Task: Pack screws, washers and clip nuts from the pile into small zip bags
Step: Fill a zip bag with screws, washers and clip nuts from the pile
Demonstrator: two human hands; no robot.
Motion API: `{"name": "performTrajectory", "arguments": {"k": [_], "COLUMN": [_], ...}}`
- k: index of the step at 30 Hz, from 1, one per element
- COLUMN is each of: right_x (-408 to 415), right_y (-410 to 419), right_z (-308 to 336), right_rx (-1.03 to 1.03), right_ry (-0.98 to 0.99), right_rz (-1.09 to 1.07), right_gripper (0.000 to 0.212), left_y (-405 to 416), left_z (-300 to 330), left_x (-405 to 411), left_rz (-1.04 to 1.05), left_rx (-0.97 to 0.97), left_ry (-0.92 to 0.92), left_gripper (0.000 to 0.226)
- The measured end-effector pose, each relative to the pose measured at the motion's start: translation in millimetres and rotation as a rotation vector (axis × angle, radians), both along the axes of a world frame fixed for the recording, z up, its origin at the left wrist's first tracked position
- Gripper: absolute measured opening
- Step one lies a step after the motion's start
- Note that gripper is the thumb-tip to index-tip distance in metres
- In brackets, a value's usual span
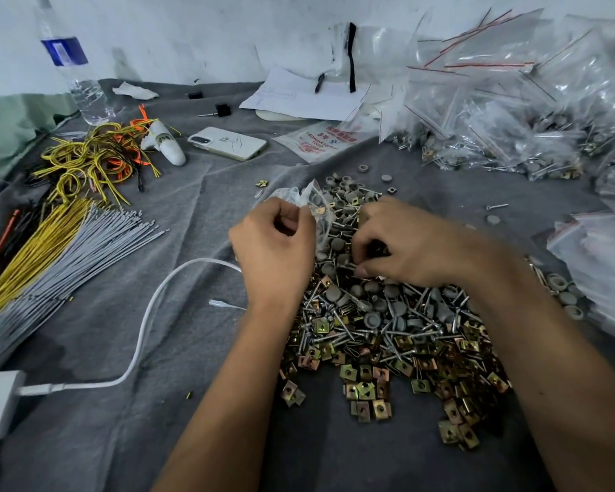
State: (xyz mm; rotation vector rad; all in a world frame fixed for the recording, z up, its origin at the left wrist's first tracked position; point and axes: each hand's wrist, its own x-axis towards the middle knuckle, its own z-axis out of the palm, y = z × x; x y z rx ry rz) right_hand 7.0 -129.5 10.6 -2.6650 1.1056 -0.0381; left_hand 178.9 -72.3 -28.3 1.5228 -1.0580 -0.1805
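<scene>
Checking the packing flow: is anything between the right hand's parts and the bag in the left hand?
Nothing visible. The right hand picks in the pile right beside the bag, which the left hand holds.

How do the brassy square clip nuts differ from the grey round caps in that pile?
The clip nuts are flat, square and shiny yellow-bronze metal, while the grey caps are round, domed and matt. The clip nuts gather at the near edge of the pile; the grey caps lie more toward its middle and far side. Each clip nut shows a centre hole; most caps show a plain top. Both lie loose among silver screws.
</scene>
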Motion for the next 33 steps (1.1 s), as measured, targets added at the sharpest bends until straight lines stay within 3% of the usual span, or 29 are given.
{"name": "performTrajectory", "arguments": {"k": [9,19,25,33], "right_x": [-5,32,29,20], "right_y": [0,0,2,7], "right_z": [14,8,10,20], "right_rx": [0.041,-0.223,-0.203,-0.122], "right_ry": [-0.48,-0.509,-0.71,-0.639], "right_rz": [-0.122,-0.222,-0.299,-0.229], "right_gripper": [0.006,0.006,0.011,0.015], "left_y": [-1,-2,-1,0], "left_z": [0,-1,1,2], "left_x": [-1,0,0,-1], "left_rz": [-0.033,-0.066,-0.03,-0.011], "left_rx": [-0.005,-0.018,-0.032,-0.063], "left_ry": [-0.041,-0.035,-0.002,-0.002], "left_gripper": [0.024,0.02,0.023,0.024]}}
